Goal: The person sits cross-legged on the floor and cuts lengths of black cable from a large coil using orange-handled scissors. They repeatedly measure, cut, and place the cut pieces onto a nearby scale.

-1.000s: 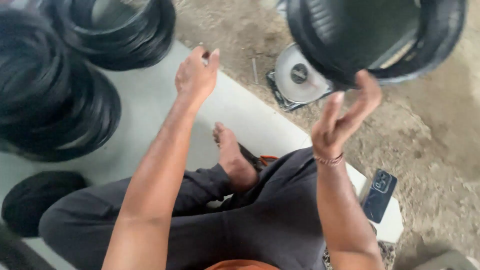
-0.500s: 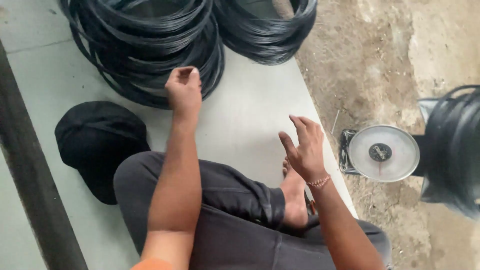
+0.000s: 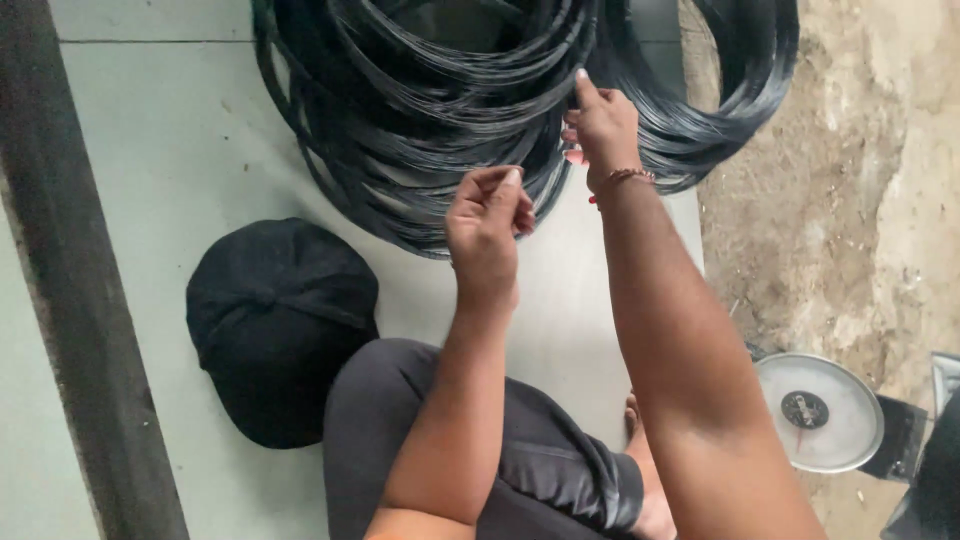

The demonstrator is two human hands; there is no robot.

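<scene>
A: Where are our hands now?

B: Both are up at the stack of black wire coils (image 3: 420, 120), which lies on the pale slab (image 3: 160, 160) at twelve o'clock from our knees. Our right hand (image 3: 603, 125) is against the coils' edge at about one o'clock, fingers curled in and one finger raised along the strands; it looks pinched on a few of them, probably to part a loop from the rest, though the grip itself is hidden from us.

A: And the left?

B: Our left hand (image 3: 487, 222) hovers just below the coils, at six o'clock from the stack's middle. Its fingers are bent in with thumb meeting fingertips, as if nipping something thin. We cannot tell whether a wire end is in there.

A: What else lies about us?

B: A black cap (image 3: 275, 325) rests on the slab at nine o'clock from our bent knee, well apart from both hands. A round dial scale (image 3: 820, 412) sits on the dirt ground at four o'clock, likely kept within reach.
</scene>
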